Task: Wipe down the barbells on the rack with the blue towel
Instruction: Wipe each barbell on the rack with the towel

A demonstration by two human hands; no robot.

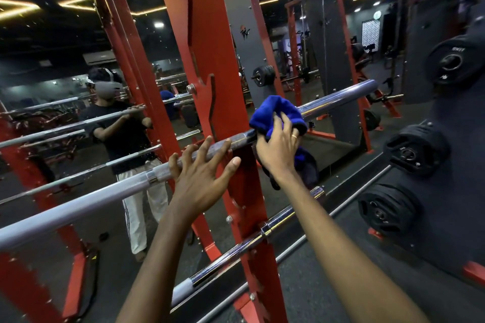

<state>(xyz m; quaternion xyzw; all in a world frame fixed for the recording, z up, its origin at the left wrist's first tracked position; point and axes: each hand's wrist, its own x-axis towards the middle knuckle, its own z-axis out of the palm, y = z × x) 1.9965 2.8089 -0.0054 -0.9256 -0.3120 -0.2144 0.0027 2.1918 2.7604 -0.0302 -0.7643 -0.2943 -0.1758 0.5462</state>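
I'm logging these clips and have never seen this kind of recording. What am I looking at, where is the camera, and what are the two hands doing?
There is no machine here: a person works with bare hands, and the single picture comes from a camera worn on the head, looking forward and down. The place is a gym. A red rack stands before a mirror that reflects the person. The right hand grips a blue towel bunched on the upper barbell. The left hand rests on the same bar, fingers spread. A lower barbell lies beneath, and black weight plates are stored at the right.
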